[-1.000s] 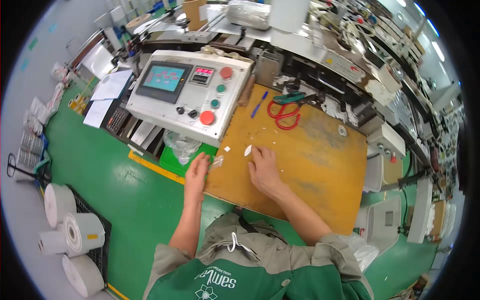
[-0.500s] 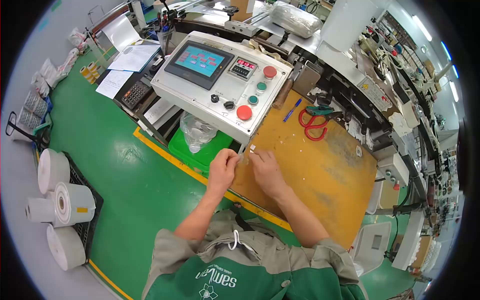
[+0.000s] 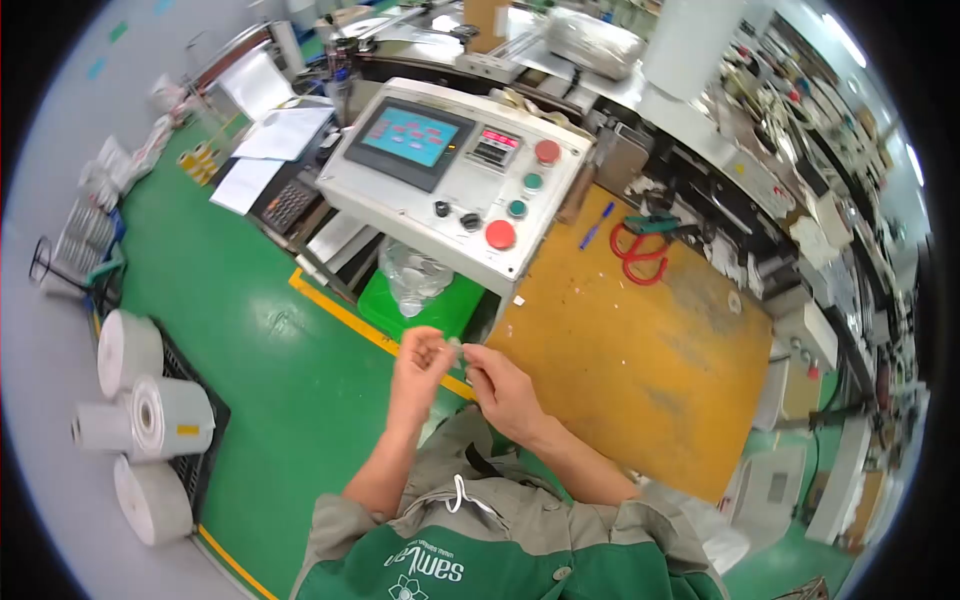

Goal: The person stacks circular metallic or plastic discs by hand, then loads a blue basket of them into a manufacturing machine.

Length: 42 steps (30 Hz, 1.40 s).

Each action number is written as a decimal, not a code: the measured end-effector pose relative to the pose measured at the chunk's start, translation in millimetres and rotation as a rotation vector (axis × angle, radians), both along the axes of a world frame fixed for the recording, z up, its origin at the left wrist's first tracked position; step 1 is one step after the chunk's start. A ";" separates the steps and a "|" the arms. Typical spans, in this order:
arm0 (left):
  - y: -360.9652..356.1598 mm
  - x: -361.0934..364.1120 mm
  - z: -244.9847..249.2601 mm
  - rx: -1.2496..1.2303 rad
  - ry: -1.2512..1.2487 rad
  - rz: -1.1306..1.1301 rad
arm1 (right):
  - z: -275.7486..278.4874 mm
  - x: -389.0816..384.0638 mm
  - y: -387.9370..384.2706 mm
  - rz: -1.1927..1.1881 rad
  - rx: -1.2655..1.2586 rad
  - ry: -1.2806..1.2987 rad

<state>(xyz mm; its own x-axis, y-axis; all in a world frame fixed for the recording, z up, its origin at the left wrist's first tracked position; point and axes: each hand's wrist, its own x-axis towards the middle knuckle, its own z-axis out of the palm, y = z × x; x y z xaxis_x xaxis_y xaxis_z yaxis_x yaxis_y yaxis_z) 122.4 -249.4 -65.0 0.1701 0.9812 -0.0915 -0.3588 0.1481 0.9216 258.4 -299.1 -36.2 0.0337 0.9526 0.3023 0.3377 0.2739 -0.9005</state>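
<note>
My left hand (image 3: 418, 372) is closed in a pinch at a small translucent piece (image 3: 455, 350), blurred and too small to name. On the other side of this piece my right hand (image 3: 503, 393) also pinches, with thumb and forefinger together. Both hands are close together in front of my body, by the left edge of the worn yellow-brown tabletop (image 3: 640, 400). A small white scrap (image 3: 518, 300) lies on the tabletop beyond them. Farther off on the same surface are red-handled scissors (image 3: 640, 255) and a blue pen (image 3: 597, 226).
A control box (image 3: 440, 180) with a screen and buttons stands ahead. Below it is a green bin (image 3: 440, 310) with a clear plastic bag (image 3: 412, 275). Large white rolls (image 3: 172, 415) sit on a black pallet at the left. A calculator (image 3: 287, 205) lies near papers.
Both hands have drawn back toward my body and left, away from the tabletop, staying close together. A white scrap near my right fingers now lies apart on the tabletop. The view has shifted slightly.
</note>
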 end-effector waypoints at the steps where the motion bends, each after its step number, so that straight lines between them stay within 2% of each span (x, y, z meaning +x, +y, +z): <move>1: 15.6 -8.0 -16.7 -0.065 0.100 0.045 | 1.8 3.1 -1.3 -0.037 0.066 -0.054; 2: 34.3 -15.7 -37.5 -0.127 0.196 0.093 | 2.3 9.5 -2.1 -0.070 0.049 -0.064; 4: 85.8 -31.7 -95.7 -0.143 0.294 0.087 | 1.3 24.9 2.6 -0.243 0.085 -0.337; 6: 145.7 -37.0 -146.7 -0.176 0.372 0.120 | -5.6 34.5 13.8 -0.359 0.007 -0.327; 8: 209.0 -43.6 -211.0 -0.090 0.398 0.118 | -7.1 39.5 21.6 -0.377 -0.110 -0.283; 9: 241.0 -51.4 -234.7 -0.041 0.710 0.065 | -6.8 36.9 26.6 -0.414 -0.135 -0.299; 10: 271.2 -54.9 -257.2 0.025 1.014 0.002 | -5.2 34.2 29.9 -0.435 -0.095 -0.333; 12: 314.5 -61.5 -302.5 0.746 1.083 0.233 | -4.6 34.6 29.4 -0.487 -0.102 -0.384; 13: 304.4 -54.3 -303.2 0.733 1.076 0.183 | -5.0 35.2 29.4 -0.485 -0.108 -0.386; 16: 281.8 -39.9 -267.5 0.516 1.051 -0.244 | -2.6 33.3 32.2 -0.505 -0.102 -0.398; 18: 266.5 -18.7 -225.1 0.379 1.027 -0.494 | -3.2 29.9 29.8 -0.608 -0.168 -0.287; 19: 227.9 -50.6 -201.0 0.313 1.013 -0.606 | -5.0 29.6 29.2 -0.623 -0.165 -0.259; 20: 231.8 -45.3 -178.4 0.248 0.997 -0.708 | -5.9 30.4 29.6 -0.632 -0.164 -0.251; 21: 206.5 -29.6 -115.2 -0.040 0.877 -0.942 | -6.1 31.6 30.3 -0.627 -0.147 -0.284; 22: 181.6 -19.1 -84.8 -0.124 0.661 -1.001 | -5.9 31.5 30.8 -0.617 -0.129 -0.317; 25: 122.6 15.1 -23.6 0.051 0.417 -0.772 | -5.2 28.9 30.1 -0.625 -0.162 -0.267; 26: 114.1 21.9 -15.4 0.063 0.420 -0.759 | -5.2 28.7 30.0 -0.632 -0.169 -0.271; 28: 102.4 32.2 -3.5 0.306 0.483 -0.630 | -2.3 26.5 29.1 -0.631 -0.166 -0.235; 29: 99.7 33.6 -0.9 0.319 0.486 -0.611 | -4.3 26.3 27.2 -0.636 -0.177 -0.221; 32: 95.5 36.8 5.3 0.701 0.600 -0.476 | -4.0 26.7 25.7 -0.617 -0.155 -0.193; 34: 89.1 39.7 4.6 0.780 0.623 -0.453 | -4.4 27.9 23.2 -0.592 -0.120 -0.212; 35: 85.6 34.7 12.2 0.792 0.635 -0.440 | -3.7 27.1 21.9 -0.582 -0.104 -0.203; 37: 79.2 21.3 29.4 0.648 0.343 -0.769 | -3.4 25.8 19.0 -0.606 -0.103 -0.250; 38: 82.5 14.0 28.0 0.646 0.356 -0.757 | -4.4 26.3 17.6 -0.601 -0.110 -0.238; 40: 101.8 -9.5 15.0 0.414 0.415 -0.782 | 0.1 23.2 19.7 -0.619 -0.115 -0.232; 42: 141.9 -29.6 -24.0 0.162 0.656 -0.485 | 1.7 21.7 22.0 -0.625 -0.141 -0.224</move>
